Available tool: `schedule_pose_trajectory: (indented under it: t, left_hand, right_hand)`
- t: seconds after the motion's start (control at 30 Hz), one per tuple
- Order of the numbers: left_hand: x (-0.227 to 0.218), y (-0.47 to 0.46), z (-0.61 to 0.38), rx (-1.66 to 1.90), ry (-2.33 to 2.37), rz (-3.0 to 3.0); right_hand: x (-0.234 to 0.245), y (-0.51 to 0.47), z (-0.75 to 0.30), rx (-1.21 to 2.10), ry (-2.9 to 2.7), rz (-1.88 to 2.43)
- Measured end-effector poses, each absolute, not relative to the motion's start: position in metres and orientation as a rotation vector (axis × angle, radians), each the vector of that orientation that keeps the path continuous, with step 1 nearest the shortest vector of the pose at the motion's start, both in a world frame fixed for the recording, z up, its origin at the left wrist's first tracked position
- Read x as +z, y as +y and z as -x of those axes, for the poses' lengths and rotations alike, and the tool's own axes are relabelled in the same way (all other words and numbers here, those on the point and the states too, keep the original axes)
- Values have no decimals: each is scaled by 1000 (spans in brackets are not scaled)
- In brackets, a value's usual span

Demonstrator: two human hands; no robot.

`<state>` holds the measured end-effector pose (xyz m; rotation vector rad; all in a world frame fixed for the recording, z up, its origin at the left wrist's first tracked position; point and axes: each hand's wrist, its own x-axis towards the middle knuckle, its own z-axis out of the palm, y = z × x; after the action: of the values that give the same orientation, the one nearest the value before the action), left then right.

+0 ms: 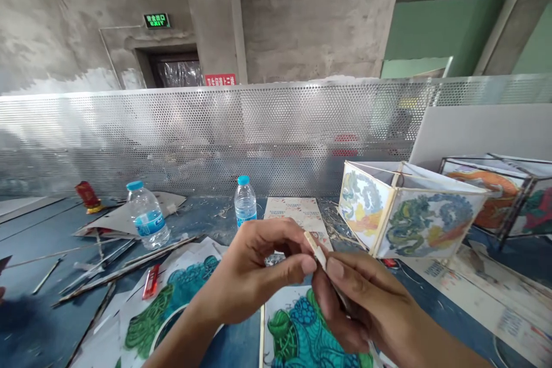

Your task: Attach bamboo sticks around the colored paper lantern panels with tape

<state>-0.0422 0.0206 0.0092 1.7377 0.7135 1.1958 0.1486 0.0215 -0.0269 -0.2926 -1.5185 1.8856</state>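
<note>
A short, pale strip (317, 249), perhaps wood or bamboo, with a whitish piece along it, stands tilted between my hands in the middle of the head view. My left hand (252, 267) pinches its upper end between thumb and fingers. Lower on the strip, the thumb and curled fingers of my right hand (366, 293) close around it; its lower part is hidden. Below the hands lies a blue-green painted sheet (317, 328) with a pale wooden strip along its left edge. Another painted sheet (172, 293) is partly covered by my left forearm.
Two water bottles (146, 215) stand beyond my hands. A square painted lantern (431, 218) is at the right, with dark-framed ones (487, 184) behind. Sticks (125, 267) and a red lighter-like object (150, 282) lie left. A perforated metal panel (293, 126) bounds the table's far side.
</note>
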Motion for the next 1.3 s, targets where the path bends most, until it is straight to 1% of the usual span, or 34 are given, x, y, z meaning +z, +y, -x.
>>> schedule_pose_trajectory:
  t: [0.1,0.13,0.2,0.3,0.33,0.4,0.63,0.8,0.93,1.0,1.13,1.2,1.3]
  left_hand:
    - [9,21,42,1177,685,-1697]
    - [9,21,41,1171,675,-1685]
    - [9,21,40,1173,664,-1654]
    - [6,22,39,1180,703,-1638]
    - [6,23,40,1180,724,-1647]
    - [5,24,40,1159,740,-1649]
    - [7,23,35,1043,681,-1497]
    - [6,28,33,931,560,-1297]
    - [4,31,33,895,528,-1264]
    - [4,29,31,962,570,-1302]
    - [6,20,27,1257,763,-1437]
    - [8,16,26,1306,820,-1514]
    - [10,13,28,1290,857,-1649]
  right_hand:
    - [-19,16,-149,1862,-1602,339]
    - [-16,15,-150,1796,-1656,383]
    - [-13,15,-153,1476,-1787,516]
    - [-11,17,-159,842,-1874,642]
    - [-11,19,-161,726,-1879,625]
    - [-10,20,-164,642,-1881,561]
    - [-5,21,-168,738,-1864,537]
    - [-5,24,-168,906,-1800,481]
    - [-7,26,-167,950,-1782,455]
    - [-8,26,-167,981,-1772,438]
    - [-12,28,-163,1126,-1720,404]
    - [-14,30,-161,1211,-1684,364]
    - [-14,31,-161,1271,-1615,316]
